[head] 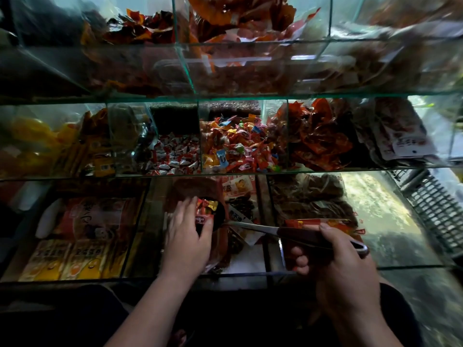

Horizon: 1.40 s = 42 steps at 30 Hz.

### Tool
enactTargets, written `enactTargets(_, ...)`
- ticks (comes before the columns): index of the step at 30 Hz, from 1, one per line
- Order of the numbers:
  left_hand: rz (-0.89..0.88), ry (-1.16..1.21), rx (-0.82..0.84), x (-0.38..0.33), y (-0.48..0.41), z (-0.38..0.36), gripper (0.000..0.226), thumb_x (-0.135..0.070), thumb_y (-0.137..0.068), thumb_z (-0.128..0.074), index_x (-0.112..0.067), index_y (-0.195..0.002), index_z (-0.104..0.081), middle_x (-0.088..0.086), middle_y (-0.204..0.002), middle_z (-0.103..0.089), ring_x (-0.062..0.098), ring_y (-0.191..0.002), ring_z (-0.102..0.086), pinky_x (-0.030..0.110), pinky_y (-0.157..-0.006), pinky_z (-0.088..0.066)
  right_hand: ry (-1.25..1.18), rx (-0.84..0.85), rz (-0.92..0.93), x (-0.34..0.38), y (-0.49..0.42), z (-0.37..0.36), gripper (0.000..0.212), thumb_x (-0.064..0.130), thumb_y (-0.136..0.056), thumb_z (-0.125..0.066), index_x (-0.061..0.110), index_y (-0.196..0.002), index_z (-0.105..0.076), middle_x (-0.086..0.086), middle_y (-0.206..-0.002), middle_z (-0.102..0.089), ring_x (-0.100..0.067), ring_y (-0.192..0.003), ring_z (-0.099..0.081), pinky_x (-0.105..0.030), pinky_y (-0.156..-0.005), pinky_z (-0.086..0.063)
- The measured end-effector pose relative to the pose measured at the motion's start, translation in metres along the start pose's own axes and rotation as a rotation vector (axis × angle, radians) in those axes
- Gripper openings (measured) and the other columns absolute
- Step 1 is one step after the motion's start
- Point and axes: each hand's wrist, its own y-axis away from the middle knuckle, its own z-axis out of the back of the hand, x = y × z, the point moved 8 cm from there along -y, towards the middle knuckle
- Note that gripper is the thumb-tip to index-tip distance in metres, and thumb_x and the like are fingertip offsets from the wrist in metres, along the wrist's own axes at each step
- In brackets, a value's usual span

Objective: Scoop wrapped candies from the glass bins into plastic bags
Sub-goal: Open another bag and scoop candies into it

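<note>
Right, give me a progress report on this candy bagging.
Done: the scoop carries a load of wrapped candies. In hand: the right hand grips its handle while the left hand rests on the load. Left: no plastic bag shows, so the load is not yet bagged, and the glass bin holds plenty more.

The right hand point(343, 266) grips the dark handle of a scoop point(253, 227) held over the lowest glass bins point(136, 234), its bowl heaped with wrapped candies point(206, 206) which the left hand point(188, 236) covers with flat fingers, below a bin of colourful sweets point(238, 146).
</note>
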Motion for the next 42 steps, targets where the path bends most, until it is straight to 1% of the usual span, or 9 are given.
enactTargets(4, -0.033, 0.012, -0.046, -0.009, -0.010, 0.003, 0.061, -0.050, -0.102, -0.043, -0.027, -0.157, -0.029, -0.007, -0.164, -0.023, 0.010, -0.151, -0.012, 0.034, -0.119, -0.012, 0.004, 0.065, 0.056, 0.014, 0.008, -0.005, 0.048, 0.045, -0.070, -0.066, 0.003, -0.090, -0.077, -0.029, -0.065, -0.066, -0.026, -0.048, -0.059, -0.029, -0.041, -0.045)
enactTargets(13, -0.184, 0.019, -0.145, -0.054, -0.050, 0.024, 0.065, -0.057, -0.101, -0.036, -0.028, -0.158, -0.024, -0.009, -0.166, -0.017, 0.009, -0.153, -0.004, 0.031, -0.118, -0.004, -0.093, 0.099, 0.197, 0.049, 0.007, -0.025, 0.029, 0.031, -0.082, -0.059, 0.010, -0.087, -0.078, -0.029, -0.066, -0.066, -0.027, -0.047, -0.060, -0.029, -0.043, -0.049)
enactTargets(22, -0.255, 0.236, -0.049, -0.116, -0.089, 0.026, 0.071, -0.062, -0.097, -0.047, -0.036, -0.158, -0.021, -0.008, -0.166, -0.017, 0.013, -0.153, -0.013, 0.038, -0.122, -0.015, -0.177, -0.082, 0.311, 0.087, -0.012, -0.021, 0.031, 0.033, -0.087, -0.056, 0.010, -0.089, -0.076, -0.020, -0.066, -0.066, -0.022, -0.051, -0.062, -0.030, -0.044, -0.051)
enactTargets(27, -0.082, 0.337, -0.136, -0.083, -0.078, 0.029, 0.058, -0.042, -0.097, -0.062, -0.030, -0.149, -0.041, -0.004, -0.152, -0.039, 0.019, -0.140, -0.038, 0.038, -0.112, -0.036, 0.288, 0.017, 0.663, 0.101, -0.004, -0.044, 0.021, 0.034, -0.097, -0.059, 0.026, -0.101, -0.078, 0.000, -0.090, -0.077, -0.013, -0.077, -0.074, -0.026, -0.066, -0.061)
enactTargets(29, -0.041, 0.312, -0.171, -0.066, -0.071, 0.030, 0.054, -0.036, -0.096, -0.065, -0.026, -0.146, -0.046, -0.007, -0.148, -0.042, 0.017, -0.138, -0.039, 0.033, -0.109, -0.034, 0.671, 0.142, 0.874, 0.104, 0.006, -0.066, 0.025, 0.034, -0.098, -0.058, 0.023, -0.114, -0.075, 0.013, -0.100, -0.074, -0.002, -0.096, -0.070, -0.017, -0.081, -0.055)
enactTargets(31, -0.018, 0.293, -0.184, -0.054, -0.065, 0.031, 0.055, -0.034, -0.095, -0.067, -0.026, -0.145, -0.046, -0.014, -0.143, -0.040, 0.012, -0.137, -0.036, 0.028, -0.108, -0.027, 0.876, 0.231, 0.935, 0.100, 0.012, -0.079, 0.034, 0.035, -0.099, -0.057, 0.016, -0.122, -0.072, 0.008, -0.106, -0.072, -0.003, -0.102, -0.067, -0.022, -0.085, -0.054)
enactTargets(34, -0.052, 0.282, -0.164, -0.054, -0.061, 0.031, 0.056, -0.039, -0.094, -0.067, -0.031, -0.144, -0.045, -0.024, -0.131, -0.036, 0.001, -0.125, -0.034, 0.028, -0.104, -0.030, 0.930, 0.244, 0.986, 0.103, 0.026, -0.087, 0.037, 0.036, -0.100, -0.055, 0.013, -0.123, -0.072, 0.003, -0.106, -0.072, -0.009, -0.099, -0.068, -0.030, -0.083, -0.055)
enactTargets(38, -0.154, 0.295, -0.119, -0.077, -0.062, 0.029, 0.059, -0.037, -0.093, -0.069, -0.031, -0.146, -0.045, -0.013, -0.143, -0.044, 0.008, -0.132, -0.042, 0.025, -0.104, -0.035, 1.003, 0.236, 1.024, 0.104, 0.043, -0.098, 0.033, 0.034, -0.101, -0.058, 0.013, -0.122, -0.073, 0.000, -0.103, -0.069, -0.015, -0.095, -0.066, -0.036, -0.078, -0.055)
enactTargets(42, -0.168, 0.467, 0.060, -0.099, -0.056, 0.019, 0.062, -0.044, -0.091, -0.068, -0.049, -0.145, -0.037, -0.015, -0.132, -0.059, 0.000, -0.114, -0.059, 0.021, -0.091, -0.047, 0.903, 0.216, 1.061, 0.112, 0.061, -0.092, 0.030, 0.032, -0.101, -0.059, 0.012, -0.115, -0.075, 0.000, -0.097, -0.071, -0.015, -0.090, -0.068, -0.036, -0.075, -0.055)
